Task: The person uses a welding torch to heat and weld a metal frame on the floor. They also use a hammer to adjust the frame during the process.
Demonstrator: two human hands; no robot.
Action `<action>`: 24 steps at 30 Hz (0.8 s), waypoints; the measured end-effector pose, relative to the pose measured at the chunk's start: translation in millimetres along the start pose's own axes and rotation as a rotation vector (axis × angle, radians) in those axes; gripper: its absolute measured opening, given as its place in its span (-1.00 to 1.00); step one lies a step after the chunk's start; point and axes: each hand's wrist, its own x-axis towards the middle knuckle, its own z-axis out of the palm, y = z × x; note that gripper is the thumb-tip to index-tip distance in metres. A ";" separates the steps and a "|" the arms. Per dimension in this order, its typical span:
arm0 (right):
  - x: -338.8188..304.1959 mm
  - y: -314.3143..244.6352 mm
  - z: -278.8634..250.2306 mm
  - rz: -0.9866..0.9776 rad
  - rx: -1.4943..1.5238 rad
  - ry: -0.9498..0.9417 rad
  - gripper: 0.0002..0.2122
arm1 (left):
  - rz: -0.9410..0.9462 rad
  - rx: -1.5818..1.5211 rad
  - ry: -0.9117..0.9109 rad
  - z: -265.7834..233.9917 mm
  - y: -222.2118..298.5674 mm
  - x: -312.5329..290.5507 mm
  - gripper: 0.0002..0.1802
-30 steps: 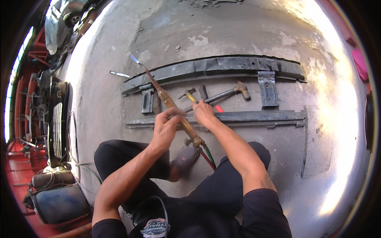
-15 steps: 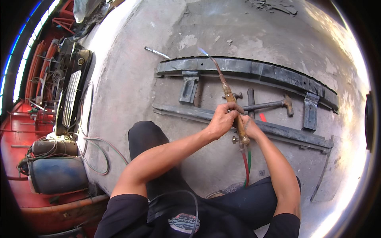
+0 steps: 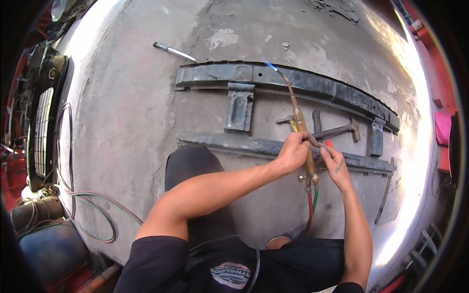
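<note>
My left hand is wrapped round the brass handle of a gas torch. A blue flame burns at the bent copper tip, over the far edge of a long curved metal beam. My right hand is beside the handle, fingers extended towards my left fingertips; whether they touch is hard to tell. Red and green hoses run down from the torch. Beneath my hands lies a straight metal bar, with a hammer and another hammer head between bar and beam.
Upright brackets stand between the beam and the bar on the concrete floor. A shiny metal rod lies at the far left. Coiled hoses, a vehicle grille and a blue drum are at left.
My right hand has come off the torch handle to its right, and its fingers have straightened. The view has turned, so the torch and hands now appear further right.
</note>
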 end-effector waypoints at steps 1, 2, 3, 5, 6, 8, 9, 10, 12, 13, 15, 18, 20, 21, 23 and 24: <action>-8.8 -5.1 3.7 0.031 0.097 -0.035 -0.43 | -0.007 -0.009 0.011 -4.5 -1.7 3.0 -0.71; -20.2 -9.7 13.0 0.014 0.137 -0.033 -0.40 | -0.015 -0.017 0.023 -7.7 -3.0 5.0 -0.71; -36.0 -15.3 20.6 -0.005 0.172 -0.021 -0.38 | -0.060 -0.062 0.011 -5.8 3.6 7.7 -0.71; -57.5 -38.9 43.5 0.056 0.333 -0.035 -0.31 | -0.155 -0.133 0.001 -8.1 17.3 10.6 -0.71; -60.5 -49.3 47.5 0.059 0.315 -0.022 -0.29 | -0.176 -0.171 -0.020 -9.2 19.0 12.7 -0.71; -63.4 -65.6 53.1 0.068 0.279 0.004 -0.26 | -0.217 -0.246 -0.062 -8.7 23.0 16.4 -0.72; -63.9 -70.1 55.3 0.118 0.297 0.065 -0.24 | -0.204 -0.292 -0.076 -9.2 24.0 19.1 -0.72; -65.2 -77.6 55.4 0.119 0.271 0.067 -0.24 | -0.236 -0.355 -0.086 -9.8 24.3 20.0 -0.72; -70.4 -96.3 52.6 0.126 0.217 0.070 -0.24 | -0.305 -0.484 -0.107 -9.6 25.4 20.4 -0.72; -72.9 -98.4 50.0 0.128 0.196 0.076 -0.22 | -0.310 -0.520 -0.129 -8.4 26.7 21.4 -0.73; -80.3 -111.8 43.0 0.121 0.208 0.077 -0.19 | -0.321 -0.594 -0.164 -5.7 31.4 22.8 -0.73; -87.9 -129.0 41.8 0.076 0.236 0.107 -0.15 | -0.312 -0.649 -0.170 -2.4 46.5 23.9 -0.75; -88.0 -135.4 46.2 0.044 0.259 0.149 -0.15 | -0.308 -0.655 -0.167 -9.6 56.8 21.6 -0.76; -87.9 -135.0 48.7 0.009 0.273 0.167 -0.16 | -0.289 -0.657 -0.166 -10.7 60.2 21.0 -0.76; -86.2 -134.8 48.8 0.002 0.277 0.174 -0.20 | -0.210 -0.617 -0.113 -18.2 55.8 20.4 -0.75; -83.9 -133.8 50.5 -0.006 0.288 0.174 -0.21 | -0.149 -0.575 -0.062 -26.2 43.0 21.5 -0.75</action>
